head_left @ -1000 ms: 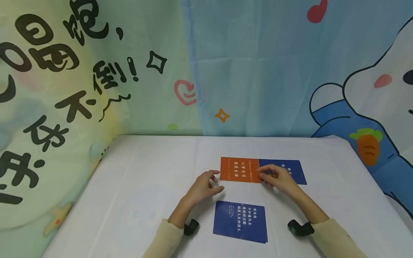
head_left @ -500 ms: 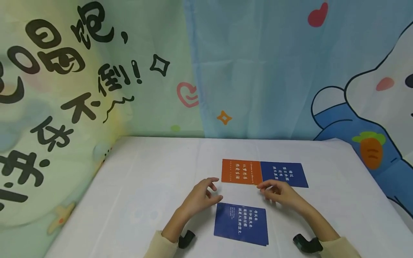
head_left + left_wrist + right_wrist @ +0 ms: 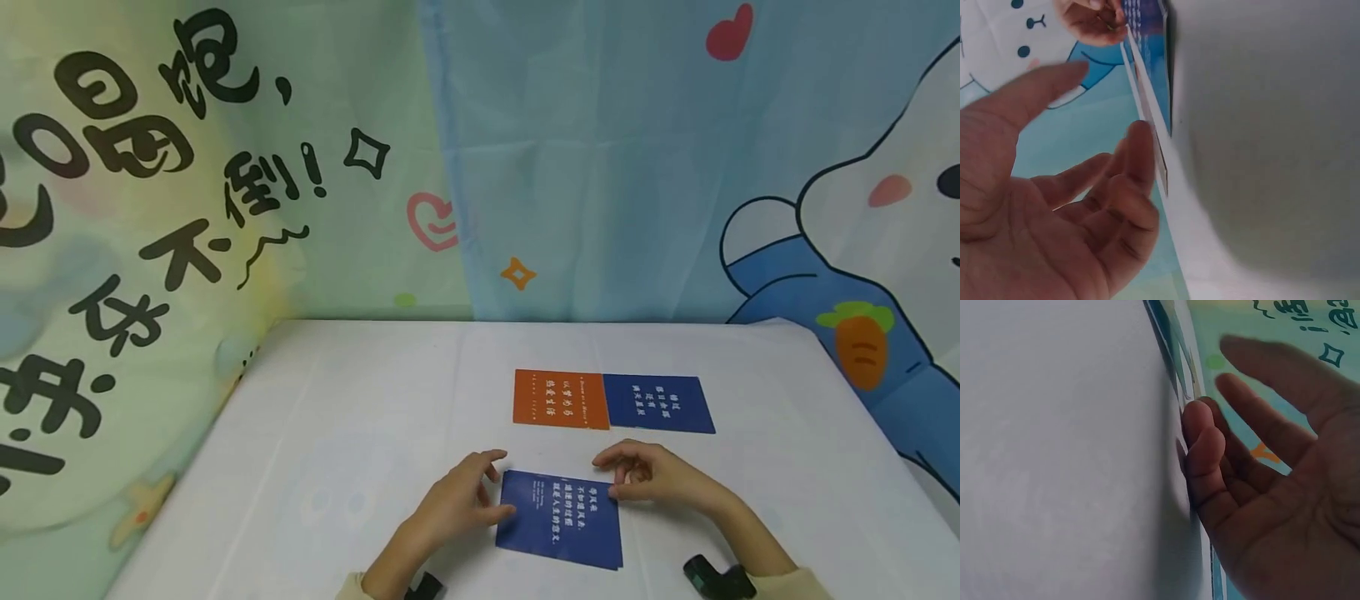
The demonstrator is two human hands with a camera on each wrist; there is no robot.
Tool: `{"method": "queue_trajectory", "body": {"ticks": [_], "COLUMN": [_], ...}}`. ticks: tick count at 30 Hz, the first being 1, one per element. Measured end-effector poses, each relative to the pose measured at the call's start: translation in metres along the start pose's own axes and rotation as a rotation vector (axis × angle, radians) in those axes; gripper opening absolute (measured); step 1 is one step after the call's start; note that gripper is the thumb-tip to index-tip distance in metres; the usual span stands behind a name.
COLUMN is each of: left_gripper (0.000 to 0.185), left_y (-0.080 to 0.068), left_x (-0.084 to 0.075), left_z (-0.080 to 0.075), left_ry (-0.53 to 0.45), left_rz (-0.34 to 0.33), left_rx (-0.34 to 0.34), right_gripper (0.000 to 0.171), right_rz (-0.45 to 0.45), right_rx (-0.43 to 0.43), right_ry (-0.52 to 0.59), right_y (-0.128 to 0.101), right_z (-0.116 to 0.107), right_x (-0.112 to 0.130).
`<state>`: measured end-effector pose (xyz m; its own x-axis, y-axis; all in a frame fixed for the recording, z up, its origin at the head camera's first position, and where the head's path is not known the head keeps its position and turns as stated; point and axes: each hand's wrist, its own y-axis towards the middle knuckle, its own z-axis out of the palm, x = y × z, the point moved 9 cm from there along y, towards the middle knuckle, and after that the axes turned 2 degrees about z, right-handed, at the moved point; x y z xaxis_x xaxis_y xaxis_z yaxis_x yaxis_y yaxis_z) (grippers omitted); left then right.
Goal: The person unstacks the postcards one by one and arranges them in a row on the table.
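A dark blue card stack [image 3: 558, 518] with white print lies on the white table [image 3: 337, 433] nearest me. My left hand [image 3: 491, 487] rests at its left edge with relaxed fingers, and the thumb touches the card. In the left wrist view a fingertip [image 3: 1141, 140] meets the card's edge [image 3: 1147, 119]. My right hand [image 3: 613, 477] sits at the stack's far right corner, fingers loosely bent, thumb on the card. The right wrist view shows its bent fingers [image 3: 1200, 434] against the table. Farther back, an orange card [image 3: 561, 398] lies edge to edge with another blue card [image 3: 657, 402].
A printed cloth backdrop [image 3: 525, 167] with cartoon figures and black characters hangs behind and to the left of the table. Black wrist cameras [image 3: 712, 577] show at the bottom edge of the head view. Bare tablecloth stretches to the left and right of the cards.
Both hands have drawn back from the orange and far blue cards toward me and now touch the near blue stack. The orange and far blue cards lie still, side by side.
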<state>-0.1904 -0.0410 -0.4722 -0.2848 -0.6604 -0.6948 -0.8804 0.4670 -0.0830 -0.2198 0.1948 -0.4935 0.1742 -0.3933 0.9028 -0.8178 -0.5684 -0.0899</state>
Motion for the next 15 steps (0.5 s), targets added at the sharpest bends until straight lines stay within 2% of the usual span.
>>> {"method": "queue_trajectory", "body": {"ticks": [5, 10, 15], "left_gripper": [0.109, 0.107, 0.103], "left_y": [-0.009, -0.006, -0.001], "left_x": [0.006, 0.012, 0.019], "left_z": [0.015, 0.021, 0.022], "left_ry": [0.073, 0.136, 0.081], "left_rz": [-0.014, 0.031, 0.04], "left_rx": [0.099, 0.129, 0.115], "right_gripper": [0.048, 0.047, 0.041], "right_rz": [0.003, -0.055, -0.068], "right_rx": [0.061, 0.073, 0.049], "right_ry": [-0.037, -0.069, -0.083], "right_y": [-0.006, -0.008, -0.008], "right_z": [0.007, 0.01, 0.009], "right_x": [-0.002, -0.002, -0.005]}}
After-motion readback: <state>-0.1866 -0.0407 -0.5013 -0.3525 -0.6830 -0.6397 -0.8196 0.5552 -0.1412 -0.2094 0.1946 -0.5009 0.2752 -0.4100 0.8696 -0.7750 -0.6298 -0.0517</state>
